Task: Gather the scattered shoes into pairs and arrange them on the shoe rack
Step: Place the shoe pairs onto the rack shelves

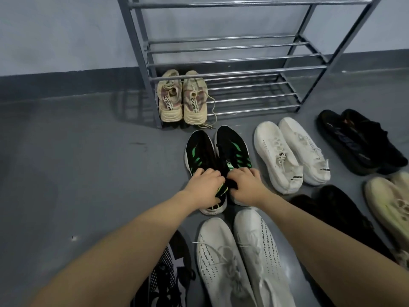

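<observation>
Both hands reach down to a pair of black sneakers with green stripes that stands on the grey floor (pixel 77 173), toes pointing toward the shoe rack (pixel 232 63). The left hand (pixel 204 185) has its fingers curled over the collar of the left black-and-green sneaker (pixel 199 151), gripping it at the heel end. The right hand (pixel 245 185) closes in the same way on the collar of the right black-and-green sneaker (pixel 232 149), fingers bent down into the opening. The two hands sit close together, nearly touching between the shoes, and the two sneakers lie side by side with their inner edges touching.

The rack is a grey metal frame with chrome bars, standing against the wall. On its lowest tier, at the left end, a pair of beige sneakers (pixel 182 98) sits with heels facing out and a loose lace trailing to the right.

More shoes lie on the floor, already paired. Just right of the black-and-green pair is a pair of white sneakers (pixel 290 154), angled slightly. Further right lies a pair of black shoes (pixel 358 140). Nearest the person, between the forearms, is another white pair with dark lettering along the sides (pixel 243 262). A dark pair (pixel 332 207) lies partly under the right forearm, and pale yellowish shoes (pixel 389 202) show at the right edge. At the bottom left edge a black-and-white patterned shoe (pixel 168 273) is partly hidden by the left arm.
</observation>
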Tool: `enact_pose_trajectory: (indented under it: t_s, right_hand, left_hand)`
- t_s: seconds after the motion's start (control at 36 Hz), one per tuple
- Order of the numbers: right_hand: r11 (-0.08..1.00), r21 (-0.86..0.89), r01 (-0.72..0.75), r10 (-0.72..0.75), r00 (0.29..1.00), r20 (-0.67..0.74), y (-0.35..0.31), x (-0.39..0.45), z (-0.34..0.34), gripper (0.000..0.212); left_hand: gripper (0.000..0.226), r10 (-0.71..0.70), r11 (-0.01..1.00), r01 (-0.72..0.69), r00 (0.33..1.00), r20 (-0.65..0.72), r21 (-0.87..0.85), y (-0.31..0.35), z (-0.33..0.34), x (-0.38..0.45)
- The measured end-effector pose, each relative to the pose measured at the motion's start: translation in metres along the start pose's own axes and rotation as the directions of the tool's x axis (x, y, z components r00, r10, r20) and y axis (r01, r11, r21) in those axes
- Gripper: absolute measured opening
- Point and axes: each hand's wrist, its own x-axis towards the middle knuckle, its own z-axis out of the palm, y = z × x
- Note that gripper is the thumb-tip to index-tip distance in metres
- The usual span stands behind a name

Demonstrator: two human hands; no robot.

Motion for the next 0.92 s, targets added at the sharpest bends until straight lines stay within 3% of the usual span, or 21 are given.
enact_pose_trajectory:
  t_s: [0.06,0.17,0.25,0.33,0.42,0.56,0.64,0.72,0.81,0.92]
  right_hand:
    - [0.999,0.024,0.034,-0.035,0.999,0.013,0.005,-0.004,-0.006,0.051]
    - [0.987,-0.111,0.117,-0.122,0.992,-0.044,0.017,0.0,-0.016,0.033]
    - [0.937,-0.237,0.256,-0.283,0.955,-0.09,0.018,0.005,-0.022,0.016]
    - [0.91,-0.22,0.352,-0.373,0.926,-0.058,0.011,0.005,-0.019,0.023]
    - [0.922,-0.177,0.344,-0.352,0.936,-0.02,0.006,0.003,-0.01,0.021]
    - [0.915,-0.251,0.315,-0.326,0.945,-0.003,0.012,-0.005,-0.007,0.016]
    - [0.92,-0.257,0.296,-0.285,0.955,0.079,0.011,-0.007,-0.018,0.017]
    - [0.89,-0.375,0.26,-0.229,0.965,0.128,0.011,-0.009,-0.02,0.016]
    - [0.875,-0.42,0.243,-0.235,0.969,0.072,0.011,-0.013,-0.009,0.013]
    - [0.87,-0.467,0.161,-0.206,0.977,-0.047,0.009,-0.02,0.0,0.032]
  left_hand:
    - [0.034,0.015,1.0,-0.016,1.0,-0.027,-0.01,-0.001,-0.002,-0.001]
    - [0.031,0.006,1.0,-0.007,0.996,-0.09,-0.011,-0.006,0.001,-0.007]
    - [0.034,-0.067,0.998,0.069,0.991,-0.119,0.011,-0.007,0.004,-0.013]
    - [0.033,-0.099,0.995,0.102,0.985,-0.138,0.015,-0.009,0.004,-0.016]
    - [0.027,-0.148,0.989,0.146,0.978,-0.15,-0.019,-0.014,0.002,-0.017]
    - [0.027,-0.172,0.985,0.173,0.981,-0.095,0.002,-0.023,-0.001,-0.016]
    - [0.028,-0.098,0.995,0.098,0.995,-0.014,0.028,-0.025,-0.003,-0.015]
    - [0.024,-0.038,0.996,0.035,0.998,0.043,0.081,-0.025,-0.004,-0.017]
    - [0.035,-0.134,0.987,0.134,0.991,-0.003,0.095,-0.022,-0.001,-0.018]
    - [0.053,-0.324,0.937,0.329,0.944,-0.057,0.119,-0.013,0.003,-0.015]
